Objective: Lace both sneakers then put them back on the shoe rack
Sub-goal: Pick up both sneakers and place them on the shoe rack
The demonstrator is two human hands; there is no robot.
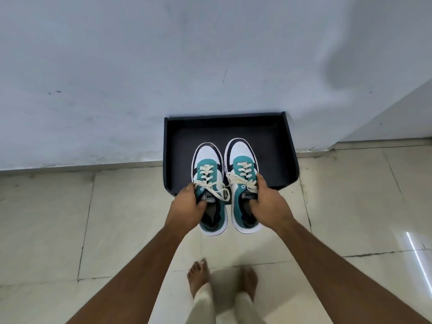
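Observation:
Two teal, white and navy sneakers with cream laces tied in bows are side by side, toes toward the wall. My left hand (187, 208) grips the left sneaker (207, 164) at its collar, thumb inside the opening. The right sneaker (240, 157) is gripped the same way by my right hand (268, 202). Their front halves lie over the dark shoe rack (286, 146), a low black tray against the wall; the heels stick out over the floor tiles. Whether the soles touch the rack I cannot tell.
A pale grey wall (163, 66) rises right behind the rack. Beige floor tiles (58, 218) spread left and right. My bare feet (198, 274) and light trouser legs stand just below the sneakers. A wall corner juts in at the right (397, 118).

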